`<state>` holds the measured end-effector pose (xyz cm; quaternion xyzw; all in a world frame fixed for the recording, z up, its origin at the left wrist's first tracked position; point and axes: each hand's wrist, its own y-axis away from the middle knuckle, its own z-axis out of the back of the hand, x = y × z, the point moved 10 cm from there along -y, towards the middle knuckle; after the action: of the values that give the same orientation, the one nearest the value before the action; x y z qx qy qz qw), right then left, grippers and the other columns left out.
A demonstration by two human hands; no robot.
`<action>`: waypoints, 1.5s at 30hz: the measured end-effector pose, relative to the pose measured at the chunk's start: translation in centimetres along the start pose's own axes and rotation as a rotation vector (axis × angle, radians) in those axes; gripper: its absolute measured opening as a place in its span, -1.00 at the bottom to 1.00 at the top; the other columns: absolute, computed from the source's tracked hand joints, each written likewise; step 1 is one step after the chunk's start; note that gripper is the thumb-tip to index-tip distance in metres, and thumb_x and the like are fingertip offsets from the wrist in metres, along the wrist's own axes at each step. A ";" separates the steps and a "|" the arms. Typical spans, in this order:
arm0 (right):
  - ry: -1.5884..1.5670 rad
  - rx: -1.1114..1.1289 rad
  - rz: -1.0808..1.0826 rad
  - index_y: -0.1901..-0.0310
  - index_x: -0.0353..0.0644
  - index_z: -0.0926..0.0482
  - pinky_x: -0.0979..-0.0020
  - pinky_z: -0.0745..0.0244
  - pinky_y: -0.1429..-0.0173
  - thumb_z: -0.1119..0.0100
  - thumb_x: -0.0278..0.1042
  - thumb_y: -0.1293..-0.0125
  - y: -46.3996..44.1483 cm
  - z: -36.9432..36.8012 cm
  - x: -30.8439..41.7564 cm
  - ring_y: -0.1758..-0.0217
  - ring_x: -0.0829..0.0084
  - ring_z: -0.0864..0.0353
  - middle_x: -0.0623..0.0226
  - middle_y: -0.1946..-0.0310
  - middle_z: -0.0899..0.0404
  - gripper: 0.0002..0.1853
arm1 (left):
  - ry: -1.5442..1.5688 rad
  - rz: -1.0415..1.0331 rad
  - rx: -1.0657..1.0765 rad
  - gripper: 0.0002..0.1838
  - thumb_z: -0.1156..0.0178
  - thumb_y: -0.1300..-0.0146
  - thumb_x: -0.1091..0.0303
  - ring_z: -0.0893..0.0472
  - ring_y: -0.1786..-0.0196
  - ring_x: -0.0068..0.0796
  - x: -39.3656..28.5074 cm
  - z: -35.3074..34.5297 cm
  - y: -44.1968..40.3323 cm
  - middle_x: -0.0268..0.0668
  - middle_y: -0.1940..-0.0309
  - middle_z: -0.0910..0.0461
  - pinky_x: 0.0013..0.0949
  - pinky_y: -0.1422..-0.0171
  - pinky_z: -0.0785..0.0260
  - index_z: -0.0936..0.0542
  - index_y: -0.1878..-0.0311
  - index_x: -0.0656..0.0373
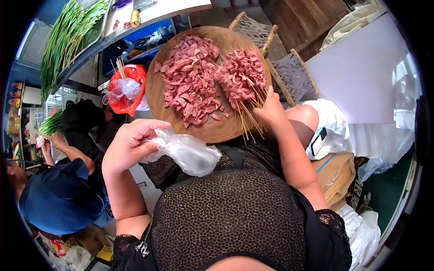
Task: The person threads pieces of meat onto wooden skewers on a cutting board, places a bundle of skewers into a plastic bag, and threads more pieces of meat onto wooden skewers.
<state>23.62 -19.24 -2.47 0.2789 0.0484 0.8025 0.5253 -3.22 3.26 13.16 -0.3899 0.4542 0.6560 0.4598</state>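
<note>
The bundle of meat skewers [242, 74] lies on the right side of the round wooden board [156, 92], its long axis running roughly far to near, meat toward the far side and bare sticks [247, 119] fanning over the near edge. The right hand [270, 110] is much the nearer: it is at the bundle's near right, fingers against the bare sticks, just short of the meat. Part of those fingers is hidden, so whether they clasp the sticks or only touch them I cannot tell. The left hand [135, 144] is off the board's near left edge, thumb and fingers pinching a clear plastic bag [194, 156] that droops to the right. From there the skewers lie far and right, beyond the loose sliced meat [192, 81].
</note>
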 end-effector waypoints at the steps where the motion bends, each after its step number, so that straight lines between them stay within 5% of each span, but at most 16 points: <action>1: 0.062 -0.025 -0.011 -0.35 -0.43 0.15 0.24 -0.40 -0.16 -0.36 -0.20 0.13 0.1 -0.2 0.2 -0.12 -0.01 -0.42 -0.18 -0.12 -0.25 0.10 | -0.027 -0.014 -0.010 -0.57 -0.18 -0.07 0.66 -0.46 0.41 -0.76 0.0 0.1 -0.1 -0.46 0.45 -0.51 -0.64 0.30 -0.32 -0.51 -0.07 0.22; 10: 0.096 -0.108 -0.070 0.03 -0.34 -0.34 0.12 -0.42 -0.04 -0.25 -0.26 0.07 -0.6 -1.1 0.0 0.07 -0.04 -0.55 -0.15 0.24 -0.56 -0.44 | -0.031 -0.027 -0.026 -0.56 -0.19 -0.04 0.65 -0.45 0.46 -0.74 0.2 -0.3 -0.9 -0.45 0.54 -0.50 -0.62 0.33 -0.31 -0.51 -0.06 0.21; 14: 0.045 -0.112 -0.096 0.17 -0.32 -0.49 0.20 -0.49 0.05 -0.26 -0.19 0.07 -1.7 -0.6 -1.8 0.15 0.06 -0.61 -0.02 0.24 -0.60 -0.55 | -0.045 -0.031 -0.037 -0.56 -0.17 -0.04 0.66 -0.45 0.47 -0.74 -0.1 0.0 -0.7 -0.46 0.53 -0.50 -0.62 0.33 -0.31 -0.51 -0.06 0.21; 16: -0.086 0.057 -0.123 0.22 -0.29 -0.56 0.22 -0.47 0.08 -0.25 -0.18 0.09 -2.6 -2.2 -3.1 0.17 0.08 -0.61 0.02 0.32 -0.62 -0.59 | -0.013 -0.041 -0.047 -0.56 -0.16 -0.04 0.67 -0.46 0.46 -0.75 -0.4 -0.1 -0.6 -0.46 0.52 -0.51 -0.63 0.33 -0.31 -0.51 -0.06 0.21; 25: -0.296 0.106 0.094 0.26 -0.32 -0.55 0.27 -0.46 0.16 -0.15 -0.31 0.00 -3.8 -2.2 -2.4 0.31 0.14 -0.61 0.02 0.46 -0.59 -0.72 | 0.045 -0.026 -0.042 -0.56 -0.15 -0.06 0.67 -0.47 0.40 -0.77 -1.0 0.0 -0.2 -0.47 0.45 -0.54 -0.64 0.27 -0.32 -0.50 -0.08 0.23; 30: -0.553 0.267 -0.035 0.15 -0.32 -0.47 0.23 -0.44 0.16 -0.04 -0.44 -0.12 -2.5 -4.5 -2.9 0.28 0.06 -0.59 -0.03 0.42 -0.58 -0.76 | 0.055 -0.047 -0.043 -0.55 -0.15 -0.04 0.68 -0.47 0.38 -0.76 -1.1 -0.1 -0.5 -0.47 0.43 -0.54 -0.64 0.25 -0.33 -0.50 -0.08 0.23; 32: -0.301 -0.110 0.250 0.16 -0.32 -0.48 0.23 -0.43 0.13 -0.09 -0.38 -0.16 -2.2 -1.0 -1.4 0.20 0.01 -0.58 -0.06 0.35 -0.58 -0.76 | 0.029 -0.041 -0.045 -0.54 -0.14 -0.04 0.70 -0.47 0.37 -0.76 -1.1 -0.1 -0.4 -0.46 0.42 -0.55 -0.63 0.25 -0.33 -0.50 -0.07 0.23; 36: -0.403 -0.226 0.202 0.14 -0.28 -0.50 0.22 -0.42 0.09 -0.17 -0.23 -0.18 -0.9 1.1 -1.4 0.15 -0.01 -0.56 -0.04 0.29 -0.58 -0.69 | 0.048 -0.055 -0.047 -0.53 -0.12 -0.02 0.71 -0.47 0.37 -0.76 -1.2 -0.1 -0.3 -0.46 0.41 -0.54 -0.63 0.24 -0.33 -0.50 -0.08 0.23; 45: -0.401 -0.141 0.126 0.16 -0.27 -0.54 0.27 -0.42 0.07 -0.20 -0.19 -0.16 -2.3 0.6 -3.5 0.19 0.10 -0.59 0.04 0.30 -0.60 -0.67 | 0.027 -0.055 -0.078 -0.51 -0.09 0.02 0.74 -0.47 0.37 -0.75 -1.3 0.3 -0.1 -0.46 0.42 -0.54 -0.64 0.24 -0.33 -0.52 -0.05 0.22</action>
<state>26.77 -21.43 -4.25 0.3978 -0.1307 0.7636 0.4916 -2.79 3.19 14.43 -0.4287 0.4235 0.6550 0.4559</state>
